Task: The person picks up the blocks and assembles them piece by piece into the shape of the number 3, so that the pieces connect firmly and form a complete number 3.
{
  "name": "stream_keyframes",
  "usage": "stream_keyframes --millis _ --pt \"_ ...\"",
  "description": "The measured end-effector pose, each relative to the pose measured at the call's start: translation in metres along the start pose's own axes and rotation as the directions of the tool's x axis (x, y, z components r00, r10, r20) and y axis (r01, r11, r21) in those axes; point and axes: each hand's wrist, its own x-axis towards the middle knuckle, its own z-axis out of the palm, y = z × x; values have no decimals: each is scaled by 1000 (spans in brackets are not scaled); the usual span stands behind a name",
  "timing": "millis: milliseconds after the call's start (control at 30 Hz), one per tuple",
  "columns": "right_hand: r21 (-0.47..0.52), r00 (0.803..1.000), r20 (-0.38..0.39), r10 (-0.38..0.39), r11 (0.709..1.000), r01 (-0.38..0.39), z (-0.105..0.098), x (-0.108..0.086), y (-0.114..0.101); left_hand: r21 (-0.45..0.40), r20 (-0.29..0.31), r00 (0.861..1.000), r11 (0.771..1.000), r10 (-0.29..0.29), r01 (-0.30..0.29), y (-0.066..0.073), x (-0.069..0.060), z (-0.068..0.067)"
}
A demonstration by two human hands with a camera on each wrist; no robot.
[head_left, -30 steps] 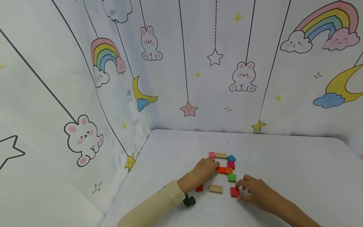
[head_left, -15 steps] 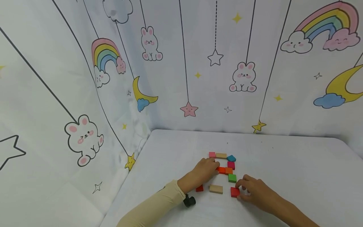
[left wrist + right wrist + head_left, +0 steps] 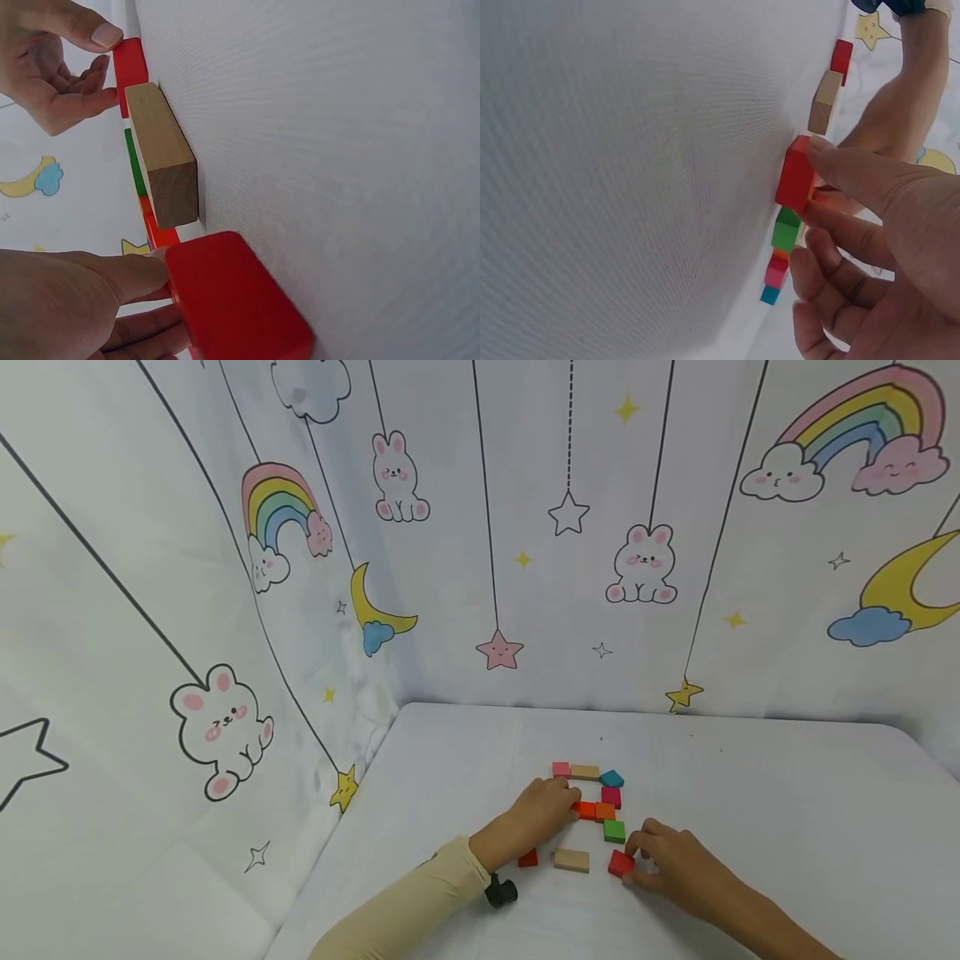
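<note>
In the head view my right hand (image 3: 678,867) pinches a red block (image 3: 621,864) between thumb and fingertip, at the near right corner of a layout of small coloured blocks. The right wrist view shows that red block (image 3: 796,172) low at the white surface, turned slightly, just in front of a green block (image 3: 786,229). My left hand (image 3: 540,814) holds the left end of an orange-red block (image 3: 586,810) in the middle row; its fingertips are partly hidden. Near the left wrist lies another red block (image 3: 232,296), close to the camera and partly covered in the head view.
A plain wooden block (image 3: 572,860) lies between the two near red blocks. Farther back are a pink block (image 3: 561,769), a second wooden block (image 3: 585,772), a blue pentagonal block (image 3: 612,778), a crimson block (image 3: 611,797) and an orange block (image 3: 605,812). Patterned cloth walls stand behind.
The red block in my right hand has turned slightly and shifted a little away from me. My right hand moved with it. The left hand has stayed put.
</note>
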Motion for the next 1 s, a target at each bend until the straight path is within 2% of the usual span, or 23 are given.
stream_keyframes --millis 567,1000 --pt "-18 1000 -22 21 1000 -21 2 5 0 20 -7 1000 1000 7 -7 0 -1 0" --pt "-20 999 -45 15 1000 -16 2 7 1 -11 6 1000 1000 -5 5 0 0 0"
